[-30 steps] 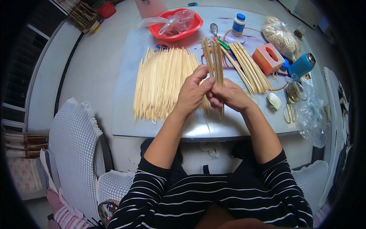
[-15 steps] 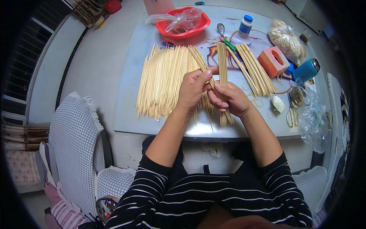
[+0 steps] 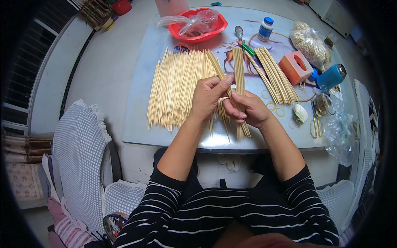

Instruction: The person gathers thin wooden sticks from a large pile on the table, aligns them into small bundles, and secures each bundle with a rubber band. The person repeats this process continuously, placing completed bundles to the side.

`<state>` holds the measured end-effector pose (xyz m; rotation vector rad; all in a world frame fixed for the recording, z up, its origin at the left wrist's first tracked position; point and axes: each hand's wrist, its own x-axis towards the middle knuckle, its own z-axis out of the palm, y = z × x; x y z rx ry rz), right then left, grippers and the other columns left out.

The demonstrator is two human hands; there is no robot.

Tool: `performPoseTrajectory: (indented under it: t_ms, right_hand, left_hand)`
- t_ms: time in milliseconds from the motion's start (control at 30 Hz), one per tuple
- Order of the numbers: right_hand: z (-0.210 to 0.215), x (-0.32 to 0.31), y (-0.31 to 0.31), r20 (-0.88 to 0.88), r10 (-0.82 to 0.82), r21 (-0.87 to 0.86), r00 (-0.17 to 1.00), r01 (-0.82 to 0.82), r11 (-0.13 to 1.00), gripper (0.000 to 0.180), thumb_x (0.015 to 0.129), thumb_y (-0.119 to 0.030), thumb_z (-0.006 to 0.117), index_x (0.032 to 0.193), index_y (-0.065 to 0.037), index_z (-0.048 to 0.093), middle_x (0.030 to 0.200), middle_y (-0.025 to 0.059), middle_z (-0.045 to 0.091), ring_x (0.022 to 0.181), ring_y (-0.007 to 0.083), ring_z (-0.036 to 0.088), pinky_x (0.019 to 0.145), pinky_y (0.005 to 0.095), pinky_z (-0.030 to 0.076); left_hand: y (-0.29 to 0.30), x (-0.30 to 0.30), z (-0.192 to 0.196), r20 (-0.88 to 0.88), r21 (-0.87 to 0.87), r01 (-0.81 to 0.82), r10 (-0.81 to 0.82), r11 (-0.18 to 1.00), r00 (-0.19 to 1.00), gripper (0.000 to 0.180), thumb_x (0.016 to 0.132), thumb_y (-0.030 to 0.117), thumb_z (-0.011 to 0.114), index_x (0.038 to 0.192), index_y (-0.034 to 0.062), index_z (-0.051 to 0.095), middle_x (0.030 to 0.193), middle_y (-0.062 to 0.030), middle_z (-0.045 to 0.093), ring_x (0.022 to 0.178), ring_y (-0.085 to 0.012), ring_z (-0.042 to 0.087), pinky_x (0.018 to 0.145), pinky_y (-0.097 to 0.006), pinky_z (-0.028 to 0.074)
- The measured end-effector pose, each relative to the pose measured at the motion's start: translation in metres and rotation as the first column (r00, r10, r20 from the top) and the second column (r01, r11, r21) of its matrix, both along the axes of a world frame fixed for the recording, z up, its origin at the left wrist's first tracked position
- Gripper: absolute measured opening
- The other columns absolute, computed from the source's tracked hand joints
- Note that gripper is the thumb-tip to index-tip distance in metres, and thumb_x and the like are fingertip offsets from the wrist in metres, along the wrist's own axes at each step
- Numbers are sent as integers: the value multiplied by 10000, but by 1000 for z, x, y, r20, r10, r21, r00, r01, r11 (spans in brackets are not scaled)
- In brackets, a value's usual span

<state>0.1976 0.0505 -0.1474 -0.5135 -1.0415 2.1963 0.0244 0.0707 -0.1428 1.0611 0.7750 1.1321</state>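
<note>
Both hands meet over the near middle of the table. My left hand (image 3: 209, 94) pinches a few wooden skewers (image 3: 216, 65) that slant up to the left. A separate upright bunch of skewers (image 3: 238, 68) is gripped in my right hand (image 3: 251, 108), its fingers curled round the lower part. The lower ends of both groups cross beneath the fingers. To the left lies a wide pile of loose pointed skewers (image 3: 171, 91), partly behind my left hand. On the right, several skewer bundles (image 3: 275, 76) lie side by side.
Rubber bands (image 3: 279, 111), a white roll (image 3: 300, 113) and scissors (image 3: 316, 127) lie at the right. Behind stand a tissue box (image 3: 295, 67), a blue bottle (image 3: 332, 76), a bag of pale pellets (image 3: 310, 45) and a white jar (image 3: 265, 29). A red basin (image 3: 197, 38) sits far left.
The skewers in my left hand have drawn closer together, and their lower ends have shifted slightly left. The upright bunch in my right hand tilts a little more to the left at its top.
</note>
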Motion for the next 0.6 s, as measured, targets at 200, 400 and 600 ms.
performPoseTrajectory:
  t_ms: [200, 400, 600]
  right_hand:
    - [4, 0, -2, -40, 37, -39, 999, -39, 999, 312, 1071, -342, 391, 952, -68, 483, 661, 17, 461, 478, 54, 357, 431, 217, 355]
    - [5, -2, -1, 0, 47, -37, 999, -47, 998, 305, 1071, -339, 392, 963, -69, 482, 663, 15, 467, 479, 54, 363, 429, 215, 357]
    - [4, -6, -3, 47, 9, -57, 999, -6, 998, 356, 1069, -357, 397, 928, -56, 527, 657, 12, 480, 474, 53, 366, 435, 220, 361]
  left_hand:
    - [0, -2, 2, -28, 8, 26, -26, 1000, 999, 297, 928, 215, 711, 1078, -41, 714, 967, -86, 730, 834, -121, 675, 772, -253, 543]
    - [0, -4, 4, -52, -52, 12, -15, 999, 999, 255, 915, 186, 722, 1045, -34, 715, 901, -64, 716, 815, -118, 670, 768, -252, 542]
    - [-2, -1, 3, -53, -54, -62, 59, 997, 997, 203, 912, 154, 720, 995, -31, 725, 839, -56, 713, 740, -78, 631, 685, -223, 506]
